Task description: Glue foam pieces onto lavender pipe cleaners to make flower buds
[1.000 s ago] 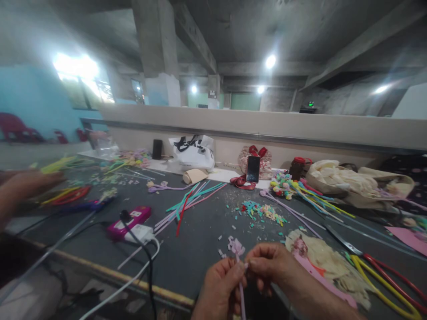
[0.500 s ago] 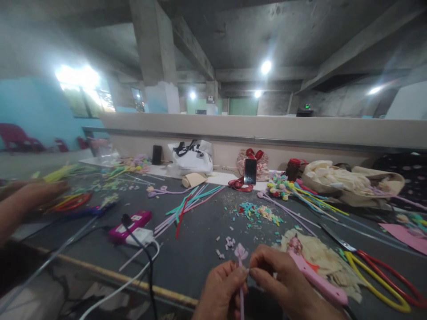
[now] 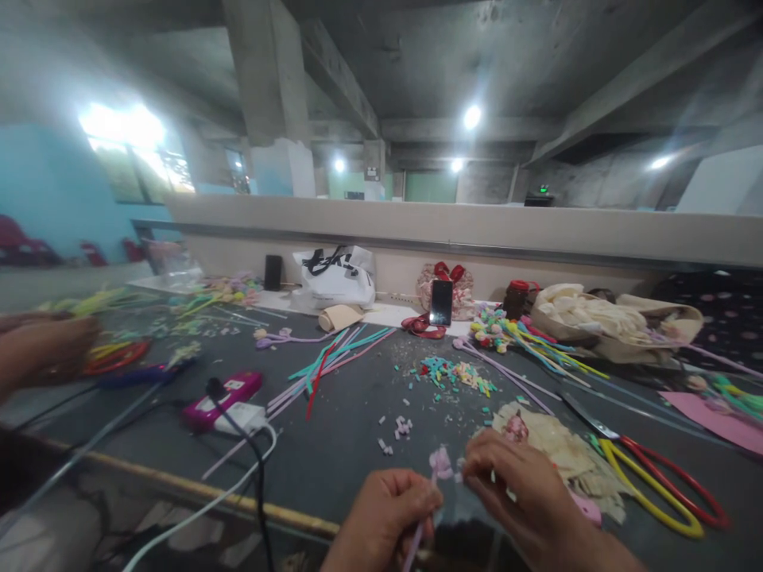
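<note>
My left hand (image 3: pixel 390 512) is closed around the stem of a lilac pipe-cleaner flower (image 3: pixel 441 462), whose small petalled head sticks up above the thumb. Just right of the flower, my right hand (image 3: pixel 516 485) pinches a small lilac piece (image 3: pixel 458 469) at its fingertips, apart from the flower head. Beneath and behind my right hand lies a pink glue gun (image 3: pixel 587 508), mostly hidden by it, on a crumpled beige sheet (image 3: pixel 551 445). Several cut lilac pieces (image 3: pixel 404 427) lie on the dark table a little beyond my left hand.
Scissors (image 3: pixel 652 477) with red and yellow handles lie at the right. Turquoise and cream bits (image 3: pixel 444 373) are heaped mid-table, near bundled coloured stems (image 3: pixel 322 373). A magenta power strip (image 3: pixel 223 400) with cables sits left. A phone (image 3: pixel 441 302) stands at the back. Another person's hand (image 3: pixel 51 345) is far left.
My right hand has drawn away from the left to the right, with the small piece at its fingertips. The flower now tilts to the right. The view has shifted slightly.
</note>
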The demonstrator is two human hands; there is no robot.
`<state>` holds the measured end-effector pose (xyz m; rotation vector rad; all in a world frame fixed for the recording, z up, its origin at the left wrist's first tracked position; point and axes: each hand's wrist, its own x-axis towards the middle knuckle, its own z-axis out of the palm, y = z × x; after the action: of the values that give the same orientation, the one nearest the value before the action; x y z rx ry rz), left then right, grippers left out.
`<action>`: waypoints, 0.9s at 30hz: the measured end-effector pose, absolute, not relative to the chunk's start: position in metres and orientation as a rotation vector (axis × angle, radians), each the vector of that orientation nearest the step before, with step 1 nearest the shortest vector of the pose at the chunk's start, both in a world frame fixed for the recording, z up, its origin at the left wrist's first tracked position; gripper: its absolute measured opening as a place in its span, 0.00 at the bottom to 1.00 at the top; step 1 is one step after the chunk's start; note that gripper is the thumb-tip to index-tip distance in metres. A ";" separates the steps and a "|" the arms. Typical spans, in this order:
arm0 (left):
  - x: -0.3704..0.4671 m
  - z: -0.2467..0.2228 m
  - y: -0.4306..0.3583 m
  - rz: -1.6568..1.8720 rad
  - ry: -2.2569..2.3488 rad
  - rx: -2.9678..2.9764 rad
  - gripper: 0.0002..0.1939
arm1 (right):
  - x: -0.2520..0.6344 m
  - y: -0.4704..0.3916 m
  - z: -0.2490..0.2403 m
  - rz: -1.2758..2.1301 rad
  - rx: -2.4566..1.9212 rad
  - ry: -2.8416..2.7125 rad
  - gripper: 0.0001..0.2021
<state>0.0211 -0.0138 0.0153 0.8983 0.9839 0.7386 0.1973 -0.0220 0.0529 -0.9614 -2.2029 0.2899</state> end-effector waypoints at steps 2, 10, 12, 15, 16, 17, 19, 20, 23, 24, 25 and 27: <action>0.020 0.021 -0.016 0.769 1.043 0.950 0.15 | 0.202 -0.024 0.060 0.400 -1.048 -2.155 0.06; 0.021 0.031 -0.021 0.744 1.157 1.294 0.07 | 0.200 -0.026 0.062 0.490 -1.045 -2.170 0.04; 0.020 0.032 -0.022 0.723 1.176 1.359 0.08 | 0.201 -0.027 0.061 0.461 -1.004 -2.208 0.04; 0.019 0.031 -0.023 0.701 1.173 1.404 0.09 | 0.202 -0.028 0.061 0.452 -1.010 -2.263 0.04; 0.019 0.030 -0.023 0.696 1.171 1.416 0.09 | 0.202 -0.029 0.061 0.452 -1.021 -2.274 0.03; 0.019 0.029 -0.023 0.692 1.172 1.431 0.09 | 0.203 -0.029 0.061 0.453 -1.037 -2.281 0.03; 0.019 0.026 -0.024 0.687 1.182 1.474 0.09 | 0.202 -0.031 0.062 0.457 -1.063 -2.292 0.03; 0.019 0.025 -0.024 0.681 1.191 1.497 0.10 | 0.202 -0.031 0.063 0.460 -1.071 -2.296 0.03; 0.019 0.024 -0.024 0.646 1.213 1.552 0.11 | 0.201 -0.033 0.063 0.458 -1.078 -2.311 0.04; 0.019 0.025 -0.024 0.635 1.218 1.568 0.11 | 0.201 -0.033 0.063 0.452 -1.073 -2.317 0.04; 0.019 0.026 -0.024 0.626 1.220 1.582 0.11 | 0.201 -0.033 0.062 0.448 -1.069 -2.326 0.04; 0.019 0.027 -0.024 0.614 1.216 1.606 0.12 | 0.201 -0.034 0.061 0.439 -1.065 -2.346 0.04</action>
<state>0.0186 -0.0245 0.0274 1.6057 1.2164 0.6140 0.2011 -0.0341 0.0612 -1.0655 -2.3458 0.4394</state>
